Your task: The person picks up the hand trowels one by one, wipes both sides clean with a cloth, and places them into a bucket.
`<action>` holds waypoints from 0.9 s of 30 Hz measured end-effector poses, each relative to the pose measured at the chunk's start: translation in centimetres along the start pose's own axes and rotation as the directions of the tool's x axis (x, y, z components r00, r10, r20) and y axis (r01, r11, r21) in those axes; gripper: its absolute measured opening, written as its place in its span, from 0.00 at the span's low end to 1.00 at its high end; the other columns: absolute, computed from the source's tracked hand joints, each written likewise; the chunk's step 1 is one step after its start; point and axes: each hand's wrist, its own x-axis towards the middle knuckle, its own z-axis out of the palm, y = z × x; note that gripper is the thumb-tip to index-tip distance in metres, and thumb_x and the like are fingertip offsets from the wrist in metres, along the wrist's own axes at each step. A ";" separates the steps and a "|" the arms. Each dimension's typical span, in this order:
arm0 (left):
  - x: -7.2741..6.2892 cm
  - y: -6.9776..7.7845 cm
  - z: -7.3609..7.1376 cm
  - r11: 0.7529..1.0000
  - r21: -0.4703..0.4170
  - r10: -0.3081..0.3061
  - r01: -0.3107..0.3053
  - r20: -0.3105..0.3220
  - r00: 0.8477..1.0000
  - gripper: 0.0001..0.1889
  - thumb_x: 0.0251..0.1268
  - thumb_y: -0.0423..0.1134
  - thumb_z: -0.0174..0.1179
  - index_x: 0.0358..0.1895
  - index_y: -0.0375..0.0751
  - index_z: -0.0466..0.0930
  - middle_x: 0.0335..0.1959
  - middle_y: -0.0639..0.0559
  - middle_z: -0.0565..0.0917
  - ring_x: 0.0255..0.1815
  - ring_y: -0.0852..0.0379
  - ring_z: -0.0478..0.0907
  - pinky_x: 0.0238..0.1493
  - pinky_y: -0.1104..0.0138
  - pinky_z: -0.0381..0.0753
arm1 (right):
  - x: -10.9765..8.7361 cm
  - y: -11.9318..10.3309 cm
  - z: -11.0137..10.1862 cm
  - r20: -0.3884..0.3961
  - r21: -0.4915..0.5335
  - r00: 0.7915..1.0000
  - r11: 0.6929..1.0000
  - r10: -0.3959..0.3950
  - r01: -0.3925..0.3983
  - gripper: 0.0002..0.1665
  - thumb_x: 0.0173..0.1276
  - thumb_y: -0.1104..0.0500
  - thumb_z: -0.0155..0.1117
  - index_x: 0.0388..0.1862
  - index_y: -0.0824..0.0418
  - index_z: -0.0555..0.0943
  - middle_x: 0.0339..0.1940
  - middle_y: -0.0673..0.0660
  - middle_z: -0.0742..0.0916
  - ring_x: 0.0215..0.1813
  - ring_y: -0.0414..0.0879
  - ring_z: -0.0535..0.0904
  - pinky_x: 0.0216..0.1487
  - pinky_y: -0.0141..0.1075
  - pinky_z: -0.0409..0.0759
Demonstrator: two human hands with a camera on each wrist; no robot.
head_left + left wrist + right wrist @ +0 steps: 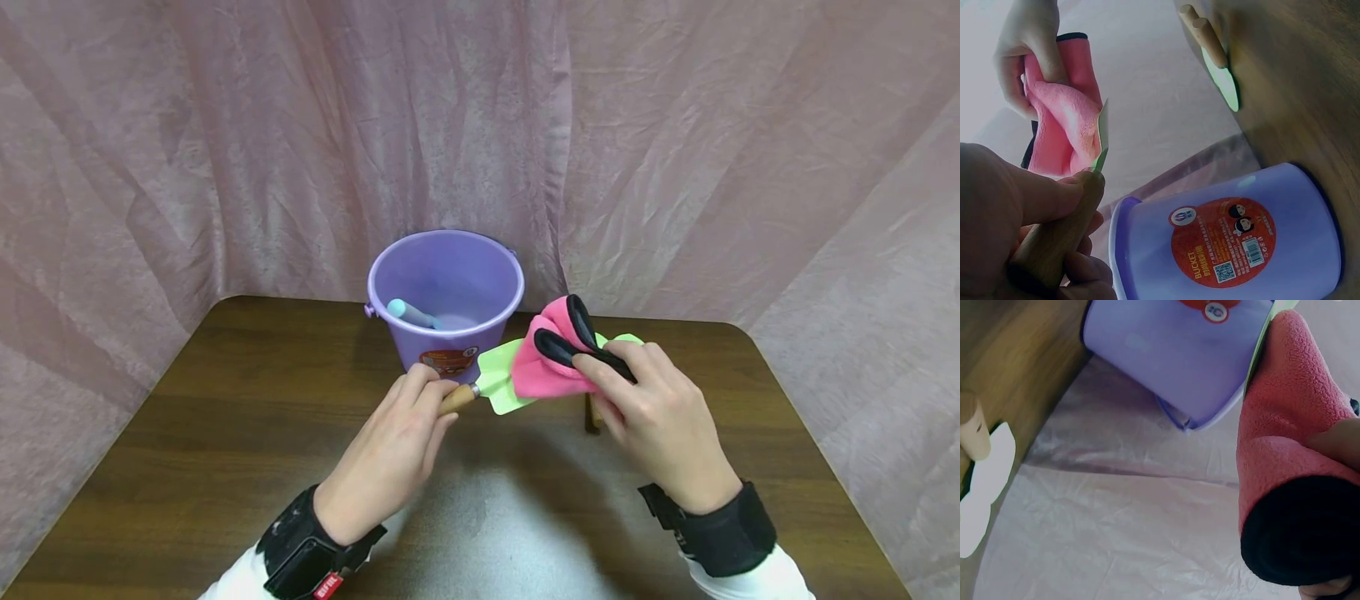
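My left hand (390, 450) grips the wooden handle (1063, 234) of a small garden trowel with a light green blade (497, 377). The blade points right, raised above the table. A pink cloth (551, 377) with black edging is bunched in my right hand (667, 421), fingers and thumb pinching it. The cloth lies against the blade and hides its far part. Just behind my left hand stands a purple bucket (491, 340), upright, with a red label. A light blue rod-like piece (408, 312) leans inside the bucket.
More green tools with wooden handles (1210, 44) lie on the brown table (247, 400), partly hidden behind my right hand in the head view. A pink curtain (337, 150) hangs along the table's back edge and down the right side.
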 end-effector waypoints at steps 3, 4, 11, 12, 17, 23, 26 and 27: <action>0.0 0.0 -0.1 1.000 0.000 0.004 -0.003 -0.005 1.000 0.16 0.72 0.30 0.68 0.60 0.36 0.80 0.49 0.51 0.74 0.47 0.53 0.73 0.50 0.61 0.79 | -0.1 0.4 -0.1 0.001 -0.014 1.000 1.000 0.008 -0.008 0.15 0.77 0.59 0.58 0.55 0.57 0.88 0.46 0.63 0.84 0.37 0.59 0.77 0.30 0.51 0.80; 0.0 0.0 -0.1 1.000 0.000 0.005 -0.005 -0.006 1.000 0.16 0.72 0.30 0.68 0.59 0.36 0.80 0.49 0.51 0.74 0.47 0.53 0.73 0.50 0.61 0.79 | -0.1 0.5 -0.2 0.001 -0.017 1.000 1.000 0.011 -0.011 0.16 0.76 0.60 0.59 0.56 0.57 0.88 0.46 0.63 0.84 0.37 0.59 0.77 0.30 0.51 0.80; -0.1 -0.1 -0.2 1.000 -0.005 0.004 -0.004 -0.017 1.000 0.16 0.72 0.29 0.68 0.60 0.36 0.80 0.49 0.51 0.74 0.47 0.53 0.74 0.50 0.62 0.80 | -0.1 0.8 -0.5 -0.012 -0.056 0.999 0.998 0.037 -0.038 0.18 0.70 0.63 0.63 0.56 0.56 0.88 0.46 0.64 0.84 0.37 0.61 0.77 0.29 0.54 0.80; -0.1 -0.2 -0.2 1.000 -0.003 0.004 -0.005 -0.019 1.000 0.16 0.72 0.29 0.68 0.60 0.36 0.80 0.49 0.51 0.74 0.47 0.53 0.73 0.50 0.62 0.80 | -0.1 0.9 -0.6 -0.013 -0.063 0.999 0.997 0.041 -0.042 0.18 0.69 0.64 0.65 0.56 0.56 0.88 0.46 0.64 0.84 0.37 0.61 0.77 0.28 0.54 0.80; 0.0 -0.2 -0.3 1.000 0.008 0.012 -0.011 -0.029 1.000 0.17 0.71 0.28 0.69 0.59 0.35 0.79 0.49 0.50 0.73 0.47 0.52 0.73 0.49 0.62 0.80 | -0.1 1.0 -0.7 -0.022 -0.094 0.998 0.994 0.053 -0.055 0.19 0.66 0.66 0.68 0.56 0.55 0.88 0.47 0.65 0.85 0.37 0.61 0.77 0.27 0.54 0.79; 0.0 -0.3 -0.1 1.000 0.012 0.018 -0.017 -0.044 0.999 0.17 0.70 0.27 0.69 0.59 0.34 0.79 0.48 0.49 0.73 0.46 0.52 0.74 0.49 0.61 0.80 | -0.2 0.8 -0.7 -0.027 -0.103 0.998 0.993 0.050 -0.053 0.18 0.67 0.66 0.67 0.55 0.55 0.88 0.47 0.65 0.85 0.36 0.61 0.77 0.24 0.54 0.79; 0.0 -0.2 0.1 1.000 0.016 0.014 -0.013 -0.052 0.999 0.17 0.69 0.27 0.70 0.58 0.33 0.79 0.47 0.49 0.73 0.45 0.52 0.74 0.47 0.62 0.81 | -0.2 0.5 -0.5 -0.032 -0.099 0.999 0.994 0.038 -0.041 0.16 0.71 0.64 0.61 0.54 0.55 0.88 0.46 0.64 0.85 0.35 0.60 0.76 0.22 0.53 0.79; 0.0 -0.1 0.2 1.000 0.019 0.011 -0.010 -0.053 0.999 0.17 0.69 0.27 0.70 0.58 0.33 0.80 0.46 0.49 0.73 0.45 0.53 0.74 0.47 0.62 0.81 | -0.2 0.4 -0.4 -0.032 -0.097 0.999 0.995 0.033 -0.035 0.16 0.72 0.63 0.60 0.54 0.55 0.88 0.45 0.64 0.85 0.34 0.60 0.76 0.21 0.53 0.78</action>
